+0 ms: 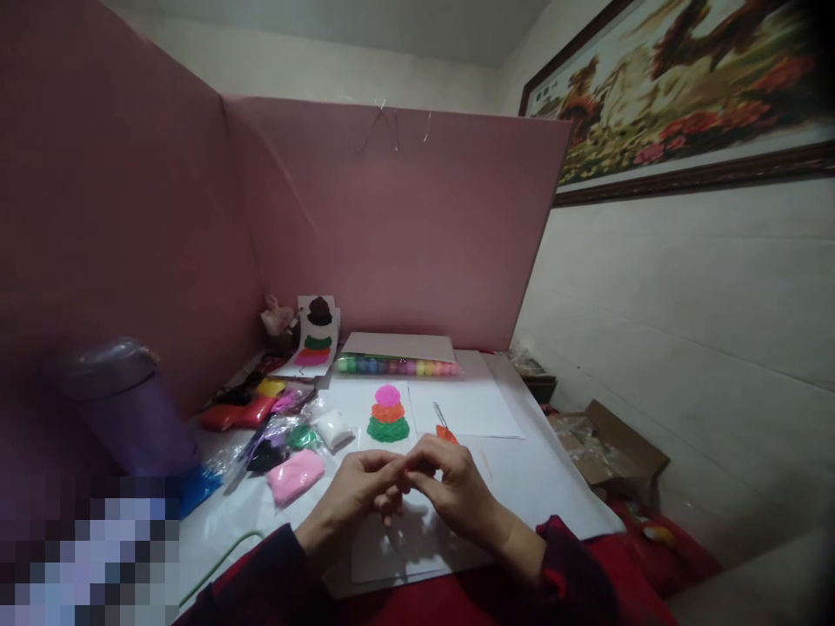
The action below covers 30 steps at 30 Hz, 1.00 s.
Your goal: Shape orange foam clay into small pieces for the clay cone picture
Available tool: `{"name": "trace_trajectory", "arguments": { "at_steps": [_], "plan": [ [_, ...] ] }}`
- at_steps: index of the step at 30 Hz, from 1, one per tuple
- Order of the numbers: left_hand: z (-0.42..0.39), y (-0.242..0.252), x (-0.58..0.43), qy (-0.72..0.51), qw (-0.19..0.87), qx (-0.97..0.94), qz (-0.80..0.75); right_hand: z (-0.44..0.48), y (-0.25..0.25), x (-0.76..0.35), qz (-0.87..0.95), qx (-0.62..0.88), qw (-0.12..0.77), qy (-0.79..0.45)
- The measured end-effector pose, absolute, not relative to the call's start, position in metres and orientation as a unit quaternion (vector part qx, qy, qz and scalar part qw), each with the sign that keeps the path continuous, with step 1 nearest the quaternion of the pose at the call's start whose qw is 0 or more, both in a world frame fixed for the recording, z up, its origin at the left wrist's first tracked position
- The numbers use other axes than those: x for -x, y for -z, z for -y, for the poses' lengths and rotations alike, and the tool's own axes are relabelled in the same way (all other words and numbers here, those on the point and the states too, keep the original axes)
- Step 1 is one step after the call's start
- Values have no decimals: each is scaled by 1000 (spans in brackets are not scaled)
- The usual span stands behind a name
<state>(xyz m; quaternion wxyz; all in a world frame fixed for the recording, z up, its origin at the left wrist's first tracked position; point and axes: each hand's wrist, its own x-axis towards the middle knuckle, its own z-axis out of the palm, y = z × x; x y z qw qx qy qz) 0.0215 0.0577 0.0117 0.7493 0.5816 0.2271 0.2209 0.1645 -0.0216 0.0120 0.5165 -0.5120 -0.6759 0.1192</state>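
My left hand (365, 491) and my right hand (453, 487) meet above the white paper at the front of the table. Their thumbs and fingertips are pinched together on a small red-orange bit of clay (407, 470), mostly hidden by the fingers. Just beyond the right hand is an orange piece (445, 433), partly covered by it, with a slim metallic tool (439, 414) beside it. Straight ahead lies a sheet bearing a stacked shape in pink, orange and green (387, 416).
On the left are several bags of coloured clay, including a pink bag (296, 476), and a large lidded bottle (127, 404). A strip of coloured balls (397, 365) lies at the back, near a colourful picture (317, 335). An open cardboard box (610, 452) stands at the right.
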Motion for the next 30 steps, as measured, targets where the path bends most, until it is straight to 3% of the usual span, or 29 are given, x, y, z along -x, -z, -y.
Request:
{"name": "trace_trajectory", "arguments": {
  "at_steps": [5,12,14,19,25,30],
  "plan": [
    [-60,-10,-19,-170,771,-587,-176,22,-9,-167,746,486,452,-52],
    [-59,-14,-20,-218,774,-547,-232,25,-13,-168,738,506,441,-67],
    [-58,-15,-20,-226,768,-548,-241,25,-13,-168,713,518,459,-108],
    [-57,-17,-21,-246,758,-553,-246,21,-11,-165,582,495,547,-342],
    [-57,-20,-19,-309,756,-538,-207,18,-11,-166,518,533,625,-239],
    [-60,-20,-16,-321,796,-488,-162,13,-12,-172,430,464,710,-310]
  ]
}}
